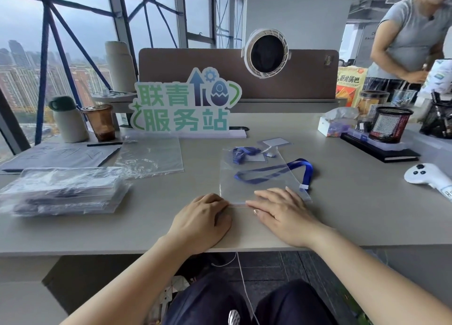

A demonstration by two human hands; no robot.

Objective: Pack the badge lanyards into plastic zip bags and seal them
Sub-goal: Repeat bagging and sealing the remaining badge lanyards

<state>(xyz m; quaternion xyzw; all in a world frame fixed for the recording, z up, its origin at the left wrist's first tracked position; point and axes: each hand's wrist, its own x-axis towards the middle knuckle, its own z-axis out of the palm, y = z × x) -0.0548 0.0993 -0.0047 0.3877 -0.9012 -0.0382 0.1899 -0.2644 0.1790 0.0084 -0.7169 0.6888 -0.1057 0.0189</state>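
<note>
A clear zip bag (259, 187) lies flat on the table in front of me, its zip strip at the near edge. A blue lanyard (269, 172) shows through the bag, and its loop sticks out past the bag's right side. My left hand (203, 217) has curled fingers that pinch the left end of the zip strip. My right hand (281, 212) lies flat, its fingers pressing on the strip and the bag's near right part. A second, bunched blue lanyard (244, 152) with a clear badge holder (277, 142) lies at the bag's far end.
A stack of plastic bags (61, 190) sits at the left, with one loose bag (151, 156) behind it. A standing sign (186, 104), cups (100, 121), a mesh pen holder (389, 124) and a white controller (425, 175) ring the table. A person (411, 36) stands far right.
</note>
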